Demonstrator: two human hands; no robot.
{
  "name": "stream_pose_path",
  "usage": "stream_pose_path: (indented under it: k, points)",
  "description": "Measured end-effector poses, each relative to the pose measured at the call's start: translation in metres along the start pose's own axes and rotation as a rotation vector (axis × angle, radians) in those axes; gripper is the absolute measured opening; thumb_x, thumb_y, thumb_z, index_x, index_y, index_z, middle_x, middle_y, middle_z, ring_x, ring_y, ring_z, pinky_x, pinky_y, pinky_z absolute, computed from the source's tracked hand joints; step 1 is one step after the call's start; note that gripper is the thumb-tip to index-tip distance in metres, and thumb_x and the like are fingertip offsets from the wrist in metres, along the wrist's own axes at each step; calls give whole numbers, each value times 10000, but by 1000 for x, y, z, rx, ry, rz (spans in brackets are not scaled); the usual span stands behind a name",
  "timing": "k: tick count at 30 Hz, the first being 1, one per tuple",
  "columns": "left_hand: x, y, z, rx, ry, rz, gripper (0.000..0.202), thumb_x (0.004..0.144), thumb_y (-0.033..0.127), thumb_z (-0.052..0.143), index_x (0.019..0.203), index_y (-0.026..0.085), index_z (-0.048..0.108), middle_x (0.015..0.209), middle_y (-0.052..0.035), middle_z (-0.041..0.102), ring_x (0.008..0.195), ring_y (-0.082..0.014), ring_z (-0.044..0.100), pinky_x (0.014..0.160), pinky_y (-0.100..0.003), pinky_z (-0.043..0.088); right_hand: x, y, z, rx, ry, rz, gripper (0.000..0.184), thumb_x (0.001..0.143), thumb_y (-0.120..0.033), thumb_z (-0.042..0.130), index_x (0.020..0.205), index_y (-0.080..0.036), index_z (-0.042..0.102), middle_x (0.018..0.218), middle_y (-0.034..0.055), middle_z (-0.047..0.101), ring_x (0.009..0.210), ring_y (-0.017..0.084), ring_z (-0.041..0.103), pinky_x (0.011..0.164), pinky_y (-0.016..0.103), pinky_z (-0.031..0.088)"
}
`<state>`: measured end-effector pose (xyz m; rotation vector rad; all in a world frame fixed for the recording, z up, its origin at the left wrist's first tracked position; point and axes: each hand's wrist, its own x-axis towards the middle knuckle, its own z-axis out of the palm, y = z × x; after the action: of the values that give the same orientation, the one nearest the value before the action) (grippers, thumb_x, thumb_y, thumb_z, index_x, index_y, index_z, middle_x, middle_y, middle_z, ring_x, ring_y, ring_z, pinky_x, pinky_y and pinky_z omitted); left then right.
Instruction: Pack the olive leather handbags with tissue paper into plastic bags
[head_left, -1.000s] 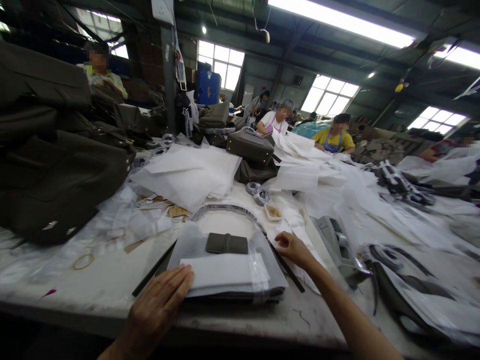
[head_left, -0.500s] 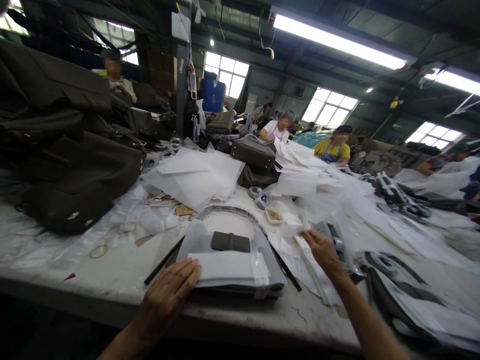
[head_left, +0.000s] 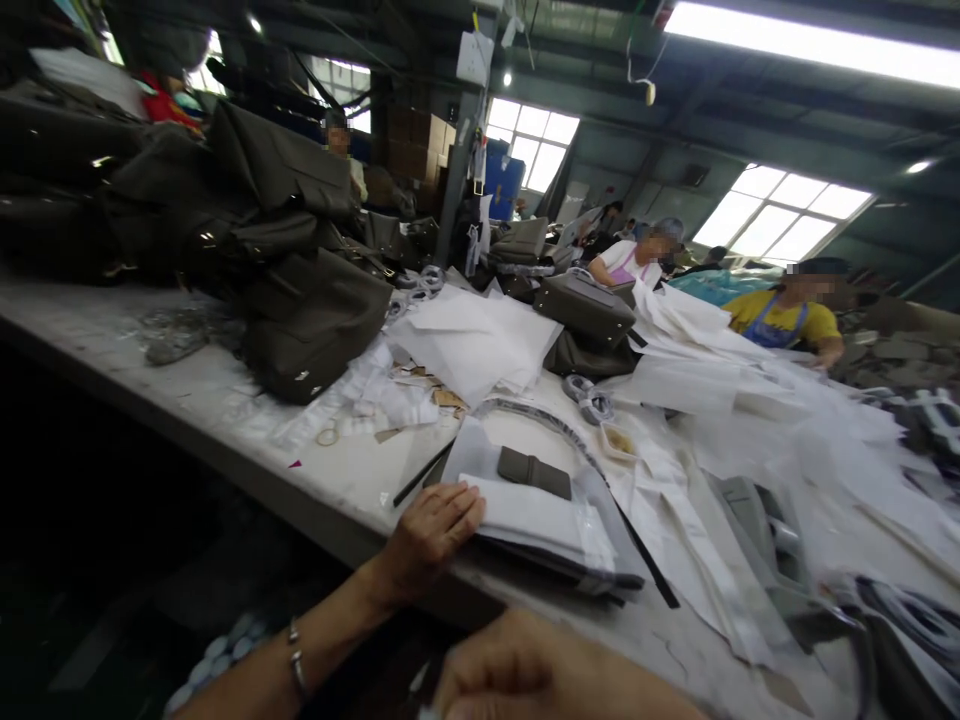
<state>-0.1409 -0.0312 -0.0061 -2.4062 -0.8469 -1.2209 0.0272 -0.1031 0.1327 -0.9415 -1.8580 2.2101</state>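
A handbag [head_left: 465,450] with a wrapped, arched handle lies flat near the table's front edge, partly covered by translucent white sheeting. Across its lower part runs a folded white packet [head_left: 525,515], with clear tape at its right end. On the sheeting rests a small dark olive wallet-like piece [head_left: 534,472]. My left hand [head_left: 439,530] lies on the bag's left edge, its fingers stretched over the packet's corner. Low in front of the table, my right hand [head_left: 525,660] is blurred and closed; a small pale bit shows at its fingertips, too unclear to name.
Dark olive bags [head_left: 315,320] are piled at the left. Stacked white sheets [head_left: 480,335], ring-shaped wrapped coils [head_left: 589,398] and a small tray [head_left: 619,442] lie behind. A grey tape dispenser [head_left: 761,525] stands at right. Co-workers [head_left: 784,315] are across the table.
My right hand has moved from beside the tape dispenser back and down to the table's front. My left hand stays on the bag. The view has swung left.
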Motion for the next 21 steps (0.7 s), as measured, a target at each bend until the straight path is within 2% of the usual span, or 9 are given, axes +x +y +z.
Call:
stream_pose_path:
  k: [2,4,6,8,10,13,15,18,21]
  points:
    - [0,1,-1,-16,27,-22,291,994,152,398,1137,105,646,1095,-109,714,1062,-230,659,924,-361,549,17,-8,-24,-25,143,-32,470,822,-637,601,761,-171,583,678,-28,511,603,88,448,601,207,409]
    - [-2,1,0,-30,47,-46,289,1002,195,401,1103,87,650,1043,-120,719,1012,-235,675,904,-368,560,29,-15,-63,-228,353,-81,467,839,-632,547,749,-176,590,686,-8,553,641,120,501,638,238,441]
    - [-3,1,1,-37,48,-46,274,996,168,406,1120,92,639,1037,-124,722,1018,-231,675,921,-378,554,38,-17,-108,-427,576,-67,428,824,-589,547,668,-191,567,618,-13,541,605,128,492,610,247,427]
    - [-5,1,3,-45,37,-43,299,986,110,388,1189,101,607,1083,-127,719,1079,-221,657,963,-384,534,45,-15,-148,-505,689,-59,386,812,-530,557,610,-201,540,579,-24,517,581,125,466,596,248,405]
    - [-6,0,4,-65,32,-55,334,983,92,374,1258,83,564,1135,-140,705,1142,-215,630,995,-371,516,51,-9,-178,-537,748,-53,360,808,-494,547,601,-199,550,579,-23,533,586,127,474,611,253,402]
    - [-6,-1,3,-104,18,-64,361,983,96,388,1319,83,518,1158,-137,696,1178,-214,610,1018,-371,502,64,1,-206,-567,809,-30,350,803,-483,530,622,-190,590,585,-15,568,587,131,498,622,260,403]
    - [-6,-1,1,-117,-9,-51,379,987,102,396,1349,126,505,1182,-118,688,1183,-216,608,1018,-387,501,74,8,-218,-575,841,-10,339,792,-474,539,639,-183,621,580,-12,580,570,129,496,605,260,396]
    - [-5,-2,-1,-110,-51,-50,392,994,106,395,1357,185,521,1208,-93,678,1180,-212,607,1015,-395,504,89,17,-231,-588,894,19,315,772,-454,565,694,-171,679,602,-1,620,582,139,524,601,265,396]
    - [-7,-2,0,-91,-65,-54,379,996,111,398,1338,176,548,1209,-100,676,1200,-214,593,1026,-392,503,99,26,-237,-614,951,42,276,744,-421,610,759,-168,717,682,14,679,642,159,579,633,271,412]
